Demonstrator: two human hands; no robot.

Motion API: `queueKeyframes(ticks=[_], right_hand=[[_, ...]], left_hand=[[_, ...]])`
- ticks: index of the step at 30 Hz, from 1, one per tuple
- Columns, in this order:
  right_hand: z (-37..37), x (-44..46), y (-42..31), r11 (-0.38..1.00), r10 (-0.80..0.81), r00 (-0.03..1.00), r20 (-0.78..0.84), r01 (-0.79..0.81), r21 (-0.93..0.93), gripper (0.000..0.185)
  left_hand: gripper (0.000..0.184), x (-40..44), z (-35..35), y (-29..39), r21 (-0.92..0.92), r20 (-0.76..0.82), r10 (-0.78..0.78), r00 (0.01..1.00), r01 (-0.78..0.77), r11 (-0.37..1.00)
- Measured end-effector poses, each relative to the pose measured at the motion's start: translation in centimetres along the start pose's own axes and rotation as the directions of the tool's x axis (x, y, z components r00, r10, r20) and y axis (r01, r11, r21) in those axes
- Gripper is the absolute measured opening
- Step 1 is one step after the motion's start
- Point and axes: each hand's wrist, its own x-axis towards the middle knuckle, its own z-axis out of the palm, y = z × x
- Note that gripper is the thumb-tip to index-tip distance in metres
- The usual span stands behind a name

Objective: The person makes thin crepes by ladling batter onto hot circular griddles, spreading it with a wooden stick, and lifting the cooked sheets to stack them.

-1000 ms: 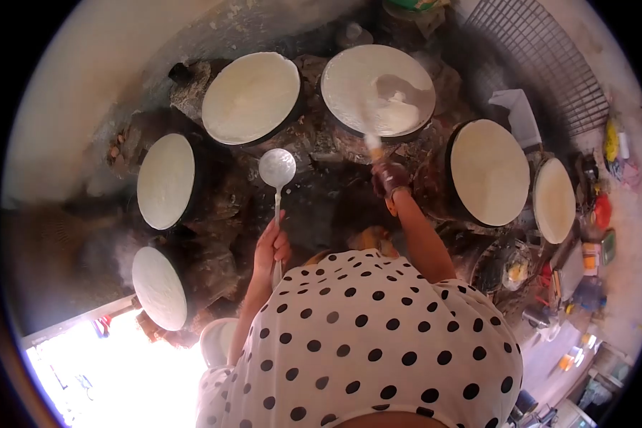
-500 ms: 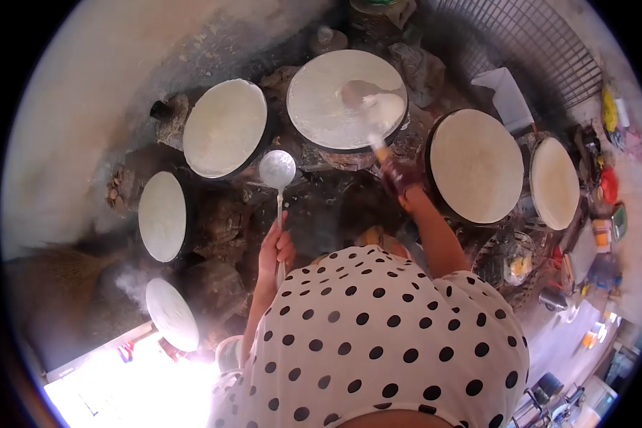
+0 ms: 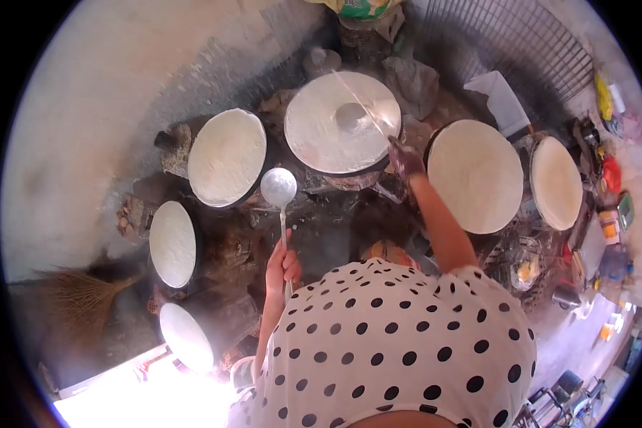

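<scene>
My left hand is wrapped round the long handle of a metal ladle, its round bowl raised between two griddles. My right hand, in a dark glove, grips a batter spreader that shows as a thin pale line across the middle griddle. On that griddle lies a wide round of pale batter, with a darker round patch, perhaps a shadow, near its centre. Whether the spreader touches the batter I cannot tell. A flat round of batter covers the griddle left of the ladle.
More covered griddles curve round me: two at right and two at lower left, the lowest beside bright light. A straw broom lies at left. A white panel stands behind the right griddles.
The spreader has turned from a broad batter-coated face to a thin edge, and my right hand has shifted slightly. The middle batter looks more evenly spread. The whole view has tilted, lowering most things.
</scene>
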Motion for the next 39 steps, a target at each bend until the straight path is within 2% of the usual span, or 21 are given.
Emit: queueKeyframes(ticks=[2,3,5,7,10,11,15,16,17,19,20,22,26,27,28,30,31,33,36,38,39], right_hand=[[-1.5,-2.9,-2.8,0.984,0.165,0.986,0.035,-0.167,0.067,0.051],[-0.9,-3.8,-3.8,0.845,0.48,0.875,0.066,-0.481,0.235,0.049],[1.5,-4.0,-5.3,0.578,0.729,0.665,0.16,-0.724,0.376,0.047],[3.7,-2.9,-6.6,0.851,0.428,0.9,0.077,-0.431,0.299,0.036],[-1.5,-0.6,-6.1,0.665,0.376,0.856,0.354,-0.516,0.54,0.03],[-7.7,0.3,-8.1,0.624,0.543,0.699,0.465,-0.707,0.333,0.031],[7.7,-5.2,-2.6,0.563,0.649,0.76,0.03,-0.507,0.652,0.045],[9.0,-4.4,-1.5,0.566,0.644,0.765,0.031,-0.503,0.653,0.045],[10.8,-3.3,0.3,0.435,0.539,0.795,0.28,-0.547,0.715,0.044],[1.7,-1.4,-2.8,0.715,0.519,0.837,0.173,-0.536,0.448,0.04],[0.0,-1.1,-3.2,0.717,0.515,0.84,0.174,-0.533,0.45,0.04],[-1.3,-0.8,-3.5,0.329,0.646,0.618,0.448,-0.755,0.567,0.034],[0.6,-2.1,-1.3,0.531,0.319,0.859,0.401,-0.513,0.674,0.032],[-0.6,-1.6,-0.7,0.721,0.317,0.907,0.279,-0.421,0.55,0.032],[-0.1,-1.2,-0.2,0.718,0.315,0.905,0.286,-0.425,0.552,0.032],[2.4,-0.8,1.8,0.443,0.485,0.767,0.42,-0.629,0.638,0.032],[-6.0,-0.4,-2.6,0.532,0.423,0.747,0.513,-0.663,0.527,0.032],[0.4,-3.0,1.1,0.666,0.274,0.874,0.4,-0.473,0.577,0.033],[-3.3,-1.7,0.0,0.727,0.234,0.905,0.356,-0.406,0.554,0.035],[-4.6,1.3,-1.0,0.853,0.437,0.836,0.333,-0.503,0.142,0.031],[-2.5,1.5,-0.1,0.899,0.338,0.922,0.187,-0.375,0.225,0.028]], left_hand=[[0.034,-0.2,-0.3,-0.1,0.024,-0.012,0.032,0.999,-0.031,0.999],[0.034,-0.3,-0.4,-0.1,0.033,-0.035,0.027,0.999,-0.026,0.999],[0.034,-0.4,-0.8,-0.1,0.046,-0.066,0.021,0.998,-0.018,0.999],[0.034,-0.3,-1.3,-0.1,0.165,-0.107,-0.012,0.994,0.03,0.986],[0.035,-0.5,-1.2,0.0,0.25,-0.136,-0.033,0.99,0.067,0.966],[0.035,-0.7,-1.2,0.1,0.255,-0.099,-0.036,0.994,0.061,0.965],[0.036,-1.0,-2.0,-0.4,0.258,-0.064,-0.025,0.998,0.041,0.965],[0.036,-0.9,-1.8,-0.4,0.255,-0.066,-0.02,0.998,0.036,0.966],[0.036,-1.0,-1.7,-0.5,0.244,-0.084,-0.039,0.996,0.058,0.968],[0.036,-1.1,-1.7,-0.6,0.236,-0.099,-0.056,0.993,0.078,0.969],[0.036,-1.1,-2.1,-0.7,0.214,-0.072,-0.057,0.996,0.071,0.974],[0.035,-1.6,-2.3,-1.0,0.186,-0.05,-0.049,0.998,0.058,0.981],[0.035,-1.5,-2.0,-1.3,0.196,-0.078,-0.03,0.997,0.044,0.98],[0.035,-1.5,-2.0,-1.3,0.194,-0.094,-0.035,0.995,0.053,0.98],[0.035,-1.5,-2.0,-1.2,0.195,-0.102,-0.036,0.994,0.055,0.979],[0.035,-1.4,-1.7,-1.4,0.213,-0.141,-0.043,0.989,0.072,0.974],[0.035,-1.4,-1.8,-1.5,0.214,-0.148,-0.044,0.988,0.075,0.974],[0.034,-0.3,-2.0,-1.4,0.221,-0.136,-0.062,0.989,0.091,0.971],[0.034,1.8,-1.7,-0.9,0.247,-0.175,-0.113,0.978,0.155,0.957],[0.034,4.6,-1.6,-0.6,0.334,-0.147,-0.107,0.983,0.151,0.93],[0.033,6.3,-1.6,-0.5,0.418,-0.116,-0.104,0.988,0.144,0.897]])
